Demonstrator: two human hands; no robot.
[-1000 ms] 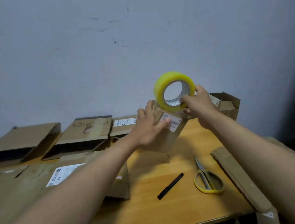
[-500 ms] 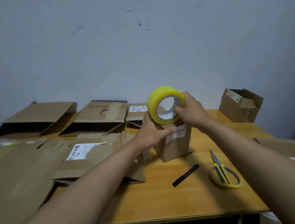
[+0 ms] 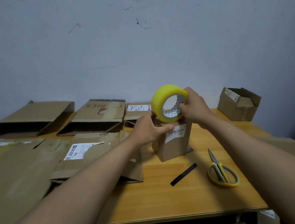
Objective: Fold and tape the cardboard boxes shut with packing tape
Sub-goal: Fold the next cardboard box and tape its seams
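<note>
Bench (image 3: 168,199): light wood top, grain running left to right, front edge visible; its right end stops short of a dark corner.
Wall (image 3: 137,50): plain pale grey-blue, rising directly behind the bench, with several dark scuffs and scratches in its upper part.
Box (image 3: 172,143): small cardboard carton standing upright near the bench centre, white barcode label on its front face.
Tape (image 3: 162,101): yellow roll held on edge, its lower rim touching the top of the box, core opening turned toward the camera.
Left hand (image 3: 150,129): grips the upper left corner of the box, thumb laid across the front face beside the label, fingers curled behind.
Right hand (image 3: 192,106): holds the tape, thumb inside the core and fingers curled over the outer rim.
Scissors (image 3: 221,171): yellow-and-grey handles, blades closed and pointing away, lying right of the box.
Pen (image 3: 183,174): black, lying at a slant between the box and the front edge, left of the scissors.
Flat cartons (image 3: 36,118): collapsed cardboard in a row along the wall, with more sheets covering the left of the bench.
Open box (image 3: 238,103): at the far right, flaps up, well apart from the box.
</note>
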